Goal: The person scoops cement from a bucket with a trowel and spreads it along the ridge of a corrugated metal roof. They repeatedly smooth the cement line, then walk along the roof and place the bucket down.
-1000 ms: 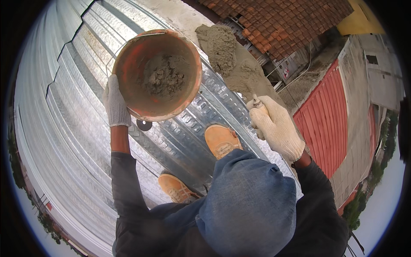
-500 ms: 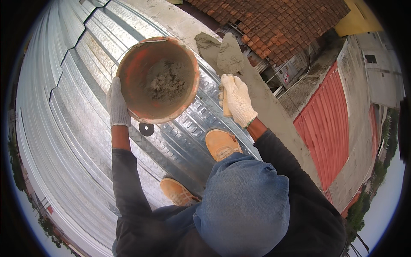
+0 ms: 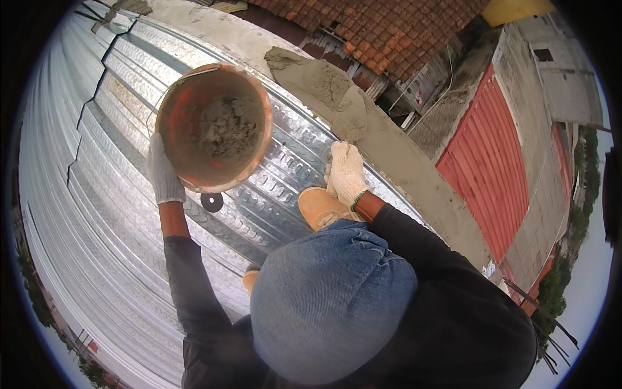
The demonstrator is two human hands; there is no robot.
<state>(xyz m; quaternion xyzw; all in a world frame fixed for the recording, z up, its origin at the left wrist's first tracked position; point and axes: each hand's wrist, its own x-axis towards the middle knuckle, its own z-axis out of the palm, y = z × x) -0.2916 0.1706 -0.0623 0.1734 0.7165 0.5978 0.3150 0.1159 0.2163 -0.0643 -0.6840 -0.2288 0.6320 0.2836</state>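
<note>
My gloved left hand [image 3: 166,171] is closed on the left side of an orange, mortar-smeared bucket [image 3: 180,120]. Grey mortar [image 3: 228,128] lies in a heap inside it. My right hand [image 3: 347,170], also in a white knit glove, grips a trowel; its handle is mostly hidden in the fist. The trowel's mortar-coated blade [image 3: 350,124] rests on or just over the wet mortar along the wall top [image 3: 421,178]. A thicker mound of mortar [image 3: 304,78] lies just beyond the blade.
Ribbed metal sheeting [image 3: 97,214] spreads under my shoes and to the left. A black disc [image 3: 211,202] lies on it below the bucket. Past the wall are a tiled roof [image 3: 389,32] and a red metal roof [image 3: 486,172] at a lower level. Thin dark rods [image 3: 551,318] stick out at right.
My right hand has drawn the trowel back toward me, its blade now lower against the wall-top mortar. The whole view has shifted, and the bucket stays in my left hand.
</note>
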